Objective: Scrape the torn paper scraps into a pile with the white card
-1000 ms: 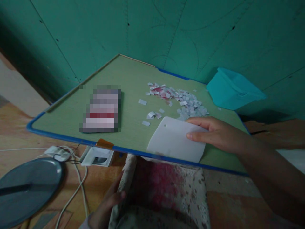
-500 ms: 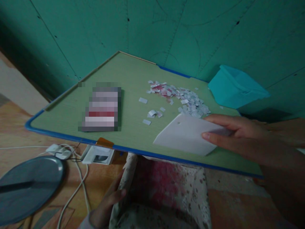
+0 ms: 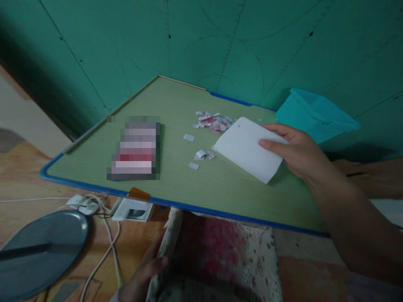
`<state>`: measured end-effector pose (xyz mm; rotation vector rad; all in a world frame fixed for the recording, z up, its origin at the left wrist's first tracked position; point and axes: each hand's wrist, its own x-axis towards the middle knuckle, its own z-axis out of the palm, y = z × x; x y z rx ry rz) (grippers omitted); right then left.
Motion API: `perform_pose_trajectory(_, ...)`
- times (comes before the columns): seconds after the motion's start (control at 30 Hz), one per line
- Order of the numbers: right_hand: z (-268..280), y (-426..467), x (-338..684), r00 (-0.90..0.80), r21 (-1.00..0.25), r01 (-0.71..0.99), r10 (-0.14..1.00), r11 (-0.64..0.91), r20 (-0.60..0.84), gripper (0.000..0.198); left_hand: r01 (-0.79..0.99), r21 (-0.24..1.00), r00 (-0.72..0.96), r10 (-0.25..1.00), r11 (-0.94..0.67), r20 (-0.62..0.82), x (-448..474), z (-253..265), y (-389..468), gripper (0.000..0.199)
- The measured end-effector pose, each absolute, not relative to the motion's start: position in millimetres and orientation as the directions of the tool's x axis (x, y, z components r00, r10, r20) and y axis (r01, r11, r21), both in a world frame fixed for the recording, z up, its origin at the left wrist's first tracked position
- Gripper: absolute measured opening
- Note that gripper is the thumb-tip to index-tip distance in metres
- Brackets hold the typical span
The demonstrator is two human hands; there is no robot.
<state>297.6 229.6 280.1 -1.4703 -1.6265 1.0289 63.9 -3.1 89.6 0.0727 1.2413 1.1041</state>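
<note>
My right hand [image 3: 292, 147] pinches a flat white scraper [image 3: 248, 147] with a small hole near one corner, thumb on top. Its far edge stands at the paper scraps on the table, hiding part of them. Behind it lies a pile of pinkish and white scraps [image 3: 215, 121]. Several loose scraps [image 3: 203, 154] are scattered to its left. Below the table's front edge, my left hand [image 3: 145, 268] grips the side of a flower-patterned container [image 3: 264, 251] with a pink-red patch inside. The left fingers are partly hidden behind its wall.
A blue-rimmed, pale green table [image 3: 170, 176] stands against a green wall [image 3: 126, 42]. On it rests a blurred-out dark rectangular object [image 3: 135, 151]. A turquoise bin [image 3: 315, 113] is at the back right. White cables [image 3: 110, 243] and a round grey base [image 3: 53, 251] lie at floor level, left.
My right hand and the scraper have moved up and away from the table's front edge, over the white part of the scrap pile, which is now hidden. My left hand stays on the container.
</note>
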Motion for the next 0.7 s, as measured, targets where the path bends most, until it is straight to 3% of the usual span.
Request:
perform_pose_trajectory(0.33,272,222,297,-0.033,-0.929,0.338,0.985,-0.15,-0.171,0.034,-0.649,0.58,-0.078,0.715,0.492,-0.694,66,91,-3,0.074)
perform_pose_trajectory(0.5,271,220,295,-0.03,-0.935,0.329,0.988,-0.134,-0.152,0.032,-0.653,0.579,-0.071,0.722,0.487,-0.688,61,101,-4,0.064)
perform_pose_trajectory(0.7,267,222,297,-0.067,-0.925,0.372,0.992,-0.073,-0.106,0.035,-0.619,0.525,-0.055,0.635,0.584,-0.771,62,121,0,0.071)
